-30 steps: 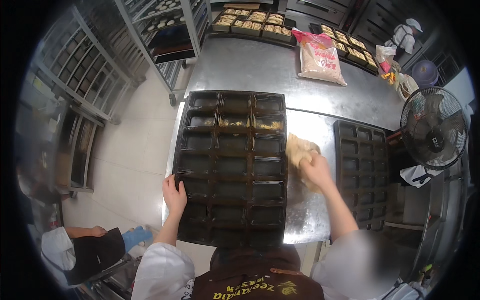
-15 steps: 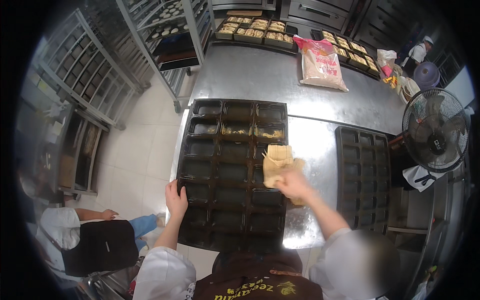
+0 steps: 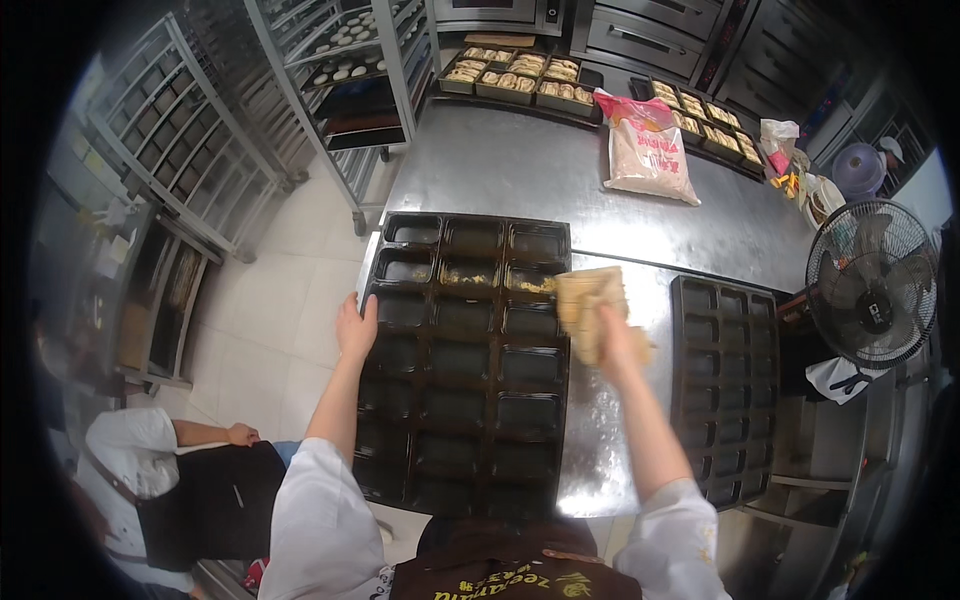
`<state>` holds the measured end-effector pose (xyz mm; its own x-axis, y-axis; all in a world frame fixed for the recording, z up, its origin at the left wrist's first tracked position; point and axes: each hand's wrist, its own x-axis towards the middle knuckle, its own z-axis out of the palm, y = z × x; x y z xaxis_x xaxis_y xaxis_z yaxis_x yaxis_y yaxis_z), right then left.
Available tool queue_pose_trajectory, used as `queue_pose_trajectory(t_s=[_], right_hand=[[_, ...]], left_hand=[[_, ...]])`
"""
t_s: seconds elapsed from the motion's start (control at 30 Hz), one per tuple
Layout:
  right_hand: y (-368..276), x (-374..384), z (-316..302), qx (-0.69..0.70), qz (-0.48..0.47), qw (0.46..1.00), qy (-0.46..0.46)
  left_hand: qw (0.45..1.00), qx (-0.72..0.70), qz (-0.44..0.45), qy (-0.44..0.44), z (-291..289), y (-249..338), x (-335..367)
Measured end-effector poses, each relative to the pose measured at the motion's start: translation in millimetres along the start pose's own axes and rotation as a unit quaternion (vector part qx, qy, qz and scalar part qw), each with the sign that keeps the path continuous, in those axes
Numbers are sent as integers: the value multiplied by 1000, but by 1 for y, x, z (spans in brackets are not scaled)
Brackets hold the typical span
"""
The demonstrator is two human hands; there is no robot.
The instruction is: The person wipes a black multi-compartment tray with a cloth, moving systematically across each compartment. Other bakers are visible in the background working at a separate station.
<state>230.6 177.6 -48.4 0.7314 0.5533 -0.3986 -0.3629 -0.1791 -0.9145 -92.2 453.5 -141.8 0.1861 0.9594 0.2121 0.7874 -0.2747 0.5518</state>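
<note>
A large dark baking pan (image 3: 465,315) with rows of rectangular wells lies on the steel table in front of me. Yellowish crumbs (image 3: 468,279) show in wells of its second row from the far end. My left hand (image 3: 356,328) grips the pan's left rim, thumb on the inner side. Bunched in my right hand (image 3: 618,338) is a tan cloth (image 3: 590,292), partly blurred, at the pan's right edge beside the crumbed row. My right fingers are closed round it.
Another dark multi-well pan (image 3: 727,390) lies to the right, near a black fan (image 3: 873,300). Farther back are a pink-and-white bag (image 3: 648,160) and tins of shaped dough (image 3: 510,82). A tray rack (image 3: 345,110) stands at the far left; a person in a dark apron (image 3: 215,495) is close at left.
My right hand has carried the cloth away from me and rightward, off the wells to the pan's edge. My left hand has slid farther up the left rim.
</note>
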Motion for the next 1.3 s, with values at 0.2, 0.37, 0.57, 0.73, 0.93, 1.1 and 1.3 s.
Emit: queue_pose_trajectory(t_s=[0.2,0.37,0.57,0.73,0.93,1.1,1.3], right_hand=[[65,8,108,-379,-175,907,52],[79,4,131,-460,-296,826,135],[73,14,119,-471,-266,838,66],[57,10,93,-508,-323,797,-51],[39,34,48,-394,-253,882,-49],[83,23,84,-398,-304,866,18],[75,1,126,-520,-255,811,82]], left_hand=[[993,107,-32,-42,-2,40,-11],[991,121,-45,-44,-2,42,-16],[993,115,-30,-28,2,44,-17],[992,116,-26,-33,-2,40,-14],[994,102,-19,-27,3,34,-17],[993,108,-14,-40,3,40,-14],[994,109,-5,-23,0,35,-20]])
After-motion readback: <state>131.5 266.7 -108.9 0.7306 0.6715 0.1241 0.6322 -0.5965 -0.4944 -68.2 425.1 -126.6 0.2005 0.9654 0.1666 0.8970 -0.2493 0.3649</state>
